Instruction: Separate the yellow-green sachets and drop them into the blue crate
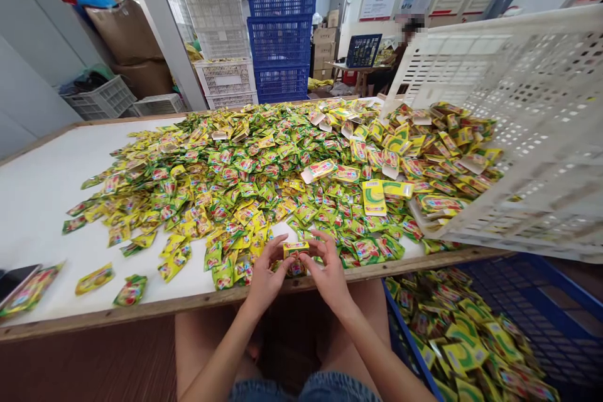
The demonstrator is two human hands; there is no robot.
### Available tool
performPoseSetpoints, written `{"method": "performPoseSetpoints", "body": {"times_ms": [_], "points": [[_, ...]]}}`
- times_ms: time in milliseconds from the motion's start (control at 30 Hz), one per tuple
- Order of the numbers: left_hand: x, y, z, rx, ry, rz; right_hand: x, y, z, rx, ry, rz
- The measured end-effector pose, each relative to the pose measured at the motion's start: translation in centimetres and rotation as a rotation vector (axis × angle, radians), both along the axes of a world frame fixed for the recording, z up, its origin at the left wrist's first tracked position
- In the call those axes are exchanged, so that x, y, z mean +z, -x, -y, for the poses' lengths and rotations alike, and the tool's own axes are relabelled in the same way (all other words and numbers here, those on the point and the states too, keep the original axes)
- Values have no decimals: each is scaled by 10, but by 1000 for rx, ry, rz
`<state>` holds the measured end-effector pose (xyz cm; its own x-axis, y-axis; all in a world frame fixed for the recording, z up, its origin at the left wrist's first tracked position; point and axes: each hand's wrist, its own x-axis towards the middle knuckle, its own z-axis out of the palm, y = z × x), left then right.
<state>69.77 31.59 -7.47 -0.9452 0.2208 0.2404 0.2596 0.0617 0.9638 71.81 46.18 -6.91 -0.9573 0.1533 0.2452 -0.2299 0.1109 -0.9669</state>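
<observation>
Between my hands, near the table's front edge, is a small yellow candy box [296,247] with red and green print. My left hand [268,267] grips its left side with thumb and fingers. On the right side my right hand [328,267] holds the same box, thumb in front. The box's underside and some fingertips are hidden. Just beyond spreads a large heap of small green and yellow candy packets [245,176]. Several yellow boxes, some with white flaps raised, lie on the heap to the right, including a flat yellow box [374,197].
A white plastic crate [532,188] lies tipped on the table's right, boxes spilling from its mouth. Below it stands a blue crate [532,292] full of yellow boxes. A phone [19,282] rests at far left. Stacked crates [282,38] and a seated person [400,50] are behind.
</observation>
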Motion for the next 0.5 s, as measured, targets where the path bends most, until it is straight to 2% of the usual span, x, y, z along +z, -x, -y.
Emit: {"method": "performPoseSetpoints", "body": {"times_ms": [100, 200, 267, 333, 400, 500], "points": [[2, -1, 0, -29, -27, -2, 13, -7, -4, -20, -122, -77], [4, -1, 2, -49, -61, -5, 41, -25, -34, -157, -277, -208], [5, 0, 2, -35, -87, 6, 62, -42, -68, -404, -298, -249], [6, 0, 2, -25, -91, 17, 76, -60, -106, -618, -259, -185], [6, 0, 2, -27, -63, 19, 78, -76, -140, -755, -314, -126], [7, 0, 3, -24, -32, 23, 65, -93, -171, -970, -495, -69]]}}
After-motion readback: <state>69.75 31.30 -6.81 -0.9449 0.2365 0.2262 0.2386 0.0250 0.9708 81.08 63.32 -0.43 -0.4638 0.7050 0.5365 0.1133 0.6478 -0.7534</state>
